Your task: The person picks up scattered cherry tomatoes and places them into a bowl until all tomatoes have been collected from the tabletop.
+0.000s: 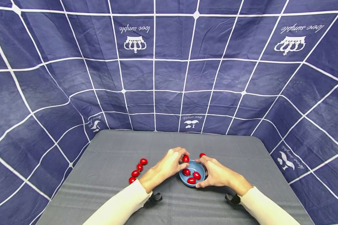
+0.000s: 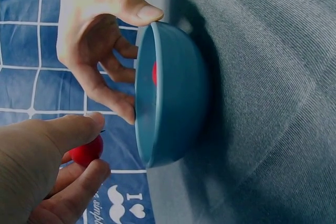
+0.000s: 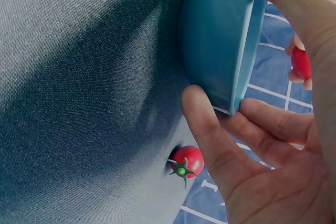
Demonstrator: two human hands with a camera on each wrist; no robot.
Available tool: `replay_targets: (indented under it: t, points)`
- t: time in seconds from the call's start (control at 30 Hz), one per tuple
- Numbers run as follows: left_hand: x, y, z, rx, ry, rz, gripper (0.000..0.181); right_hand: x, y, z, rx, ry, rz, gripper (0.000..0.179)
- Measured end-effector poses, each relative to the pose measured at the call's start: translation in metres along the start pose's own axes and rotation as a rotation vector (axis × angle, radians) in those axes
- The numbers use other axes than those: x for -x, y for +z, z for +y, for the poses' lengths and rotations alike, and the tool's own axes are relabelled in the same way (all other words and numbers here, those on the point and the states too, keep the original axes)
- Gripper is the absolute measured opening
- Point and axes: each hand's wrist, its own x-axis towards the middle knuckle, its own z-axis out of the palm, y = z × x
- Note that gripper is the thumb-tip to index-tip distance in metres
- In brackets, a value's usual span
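My left hand pinches a red cherry tomato between thumb and fingertips, at the far left of the bowl's rim. In the left wrist view this cherry tomato shows between the fingers, beside the blue bowl. My right hand holds the bowl from its right side. Its thumb lies at the near rim and its fingers rest along the far right wall, as the right wrist view shows. Three cherry tomatoes lie inside the bowl.
Several cherry tomatoes form a slanting row on the grey cloth to the left. Another cherry tomato, with a green stem, lies beyond my right hand. A blue checked curtain encloses the back and sides.
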Motion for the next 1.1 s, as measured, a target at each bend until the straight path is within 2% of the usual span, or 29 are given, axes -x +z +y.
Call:
replay_targets:
  t: [0.17,0.3,0.53,1.1]
  points:
    - [-0.003,0.003,0.004,-0.017,0.004,-0.007,0.035,0.0,0.0,0.0,-0.005,0.009,-0.003,0.099]
    - [-0.005,0.005,0.006,-0.064,0.005,-0.025,0.036,0.0,-0.001,0.0,-0.006,0.003,-0.002,0.099]
    - [-0.006,0.009,0.011,-0.147,-0.04,-0.065,0.038,0.001,0.0,0.001,-0.008,0.01,0.0,0.101]
    - [-0.007,0.013,0.013,-0.201,-0.057,-0.085,0.04,0.0,0.0,0.001,-0.037,0.016,-0.011,0.097]
